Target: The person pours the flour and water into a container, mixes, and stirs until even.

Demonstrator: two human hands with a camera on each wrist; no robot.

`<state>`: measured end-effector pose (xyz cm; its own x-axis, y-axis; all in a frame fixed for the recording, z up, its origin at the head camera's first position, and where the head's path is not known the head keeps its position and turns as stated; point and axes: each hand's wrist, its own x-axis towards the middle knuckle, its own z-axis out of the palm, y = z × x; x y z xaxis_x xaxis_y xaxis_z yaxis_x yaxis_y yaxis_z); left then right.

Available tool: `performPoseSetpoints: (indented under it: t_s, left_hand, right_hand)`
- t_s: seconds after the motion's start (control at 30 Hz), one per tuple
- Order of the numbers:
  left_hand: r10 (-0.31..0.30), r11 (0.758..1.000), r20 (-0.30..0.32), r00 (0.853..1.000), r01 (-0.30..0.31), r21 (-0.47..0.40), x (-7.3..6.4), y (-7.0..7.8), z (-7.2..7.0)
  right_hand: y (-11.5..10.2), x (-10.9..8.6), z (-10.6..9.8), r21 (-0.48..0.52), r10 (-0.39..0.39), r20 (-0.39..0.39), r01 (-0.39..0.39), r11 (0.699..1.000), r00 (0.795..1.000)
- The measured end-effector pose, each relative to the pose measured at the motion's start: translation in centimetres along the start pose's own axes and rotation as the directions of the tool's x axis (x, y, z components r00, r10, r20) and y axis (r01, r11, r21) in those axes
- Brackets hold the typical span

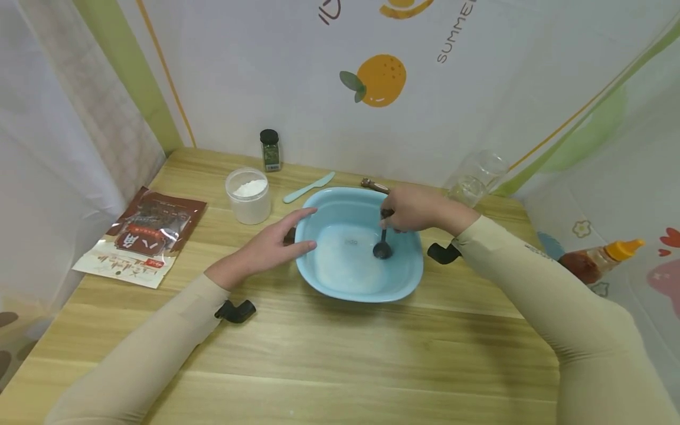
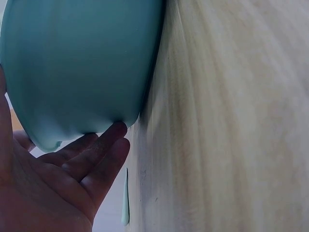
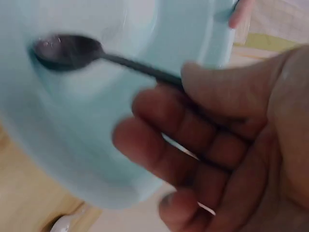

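A person's left hand (image 1: 268, 245) holds the left side of a light blue basin (image 1: 345, 203) on the bench (image 1: 319, 366), thumb over the rim and the other fingers spread along the outer wall. The right hand (image 1: 411, 206) has its fingers clamped on the handle of a black spoon (image 1: 382, 249), whose bowl is inside the basin towards the right (whether it touches the bottom, I cannot tell). Far left of the basin is a clear tub (image 1: 251, 209) of white powder; a pale blue knife (image 1: 309, 188) lies between them, near the far rim.
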<state>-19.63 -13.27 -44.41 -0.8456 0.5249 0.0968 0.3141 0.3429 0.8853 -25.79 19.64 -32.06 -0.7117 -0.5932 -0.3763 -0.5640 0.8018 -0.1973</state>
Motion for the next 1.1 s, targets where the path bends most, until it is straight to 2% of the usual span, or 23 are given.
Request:
performPoseSetpoints:
  t_s: [0.1,0.17,0.27,0.37,0.47,0.53,0.6,0.67,0.77,0.83,0.9,1.0,1.1]
  left_hand:
    - [-0.004,1.000,-0.002,1.000,0.004,0.011,0.0,0.0,-0.1]
    - [-0.003,1.000,-0.002,1.000,0.003,0.013,0.0,0.0,-0.1]
    - [0.002,1.000,0.002,1.000,-0.002,0.012,0.0,-0.2,0.0]
    - [0.007,1.000,0.006,1.000,-0.007,0.002,0.0,-0.2,0.0]
    - [0.004,1.000,0.004,1.000,-0.004,-0.010,-0.1,-0.1,0.0]
    - [0.002,1.000,0.005,1.000,-0.002,-0.018,-0.1,0.0,-0.1]
    - [-0.001,1.000,0.002,1.000,0.001,-0.016,-0.2,0.0,-0.1]
    - [0.001,1.000,0.002,1.000,-0.001,-0.007,-0.2,-0.1,-0.1]
    - [0.001,1.000,0.004,1.000,-0.001,0.004,-0.1,-0.2,-0.1]
    - [0.004,1.000,0.007,1.000,-0.004,0.006,-0.1,-0.2,-0.1]
    - [0.007,1.000,0.008,1.000,-0.007,-0.002,-0.1,-0.1,-0.2]
    - [0.013,1.000,0.006,1.000,-0.013,-0.002,0.0,0.0,-0.2]
    - [0.016,1.000,0.003,1.000,-0.016,0.000,0.0,0.0,-0.1]
  right_hand:
    - [-0.3,0.0,0.1,0.073,-0.071,0.112,0.063,0.995,0.991]
    - [-0.2,0.1,0.2,0.136,-0.095,0.142,0.076,0.988,0.985]
    - [0.2,0.2,0.3,0.171,-0.074,0.109,0.054,0.984,0.991]
    - [0.4,0.2,0.2,0.143,-0.042,0.066,0.033,0.989,0.997]
    - [0.1,0.2,0.4,0.150,-0.067,0.110,0.050,0.987,0.992]
    - [-0.2,0.4,0.7,0.196,-0.110,0.155,0.079,0.977,0.982]
    - [-0.5,0.6,1.0,0.252,-0.133,0.164,0.089,0.964,0.977]
    - [-0.5,0.8,1.1,0.283,-0.114,0.121,0.076,0.956,0.986]
    - [-0.2,0.9,0.8,0.277,-0.033,0.031,0.023,0.961,0.999]
    - [0.1,0.7,0.5,0.256,-0.010,0.024,0.003,0.967,1.000]
    - [0.1,0.7,0.5,0.247,-0.031,0.066,0.013,0.969,0.997]
    - [-0.3,1.0,1.1,0.289,-0.112,0.133,0.070,0.955,0.985]
    - [-0.8,1.5,1.6,0.335,-0.125,0.093,0.087,0.938,0.988]
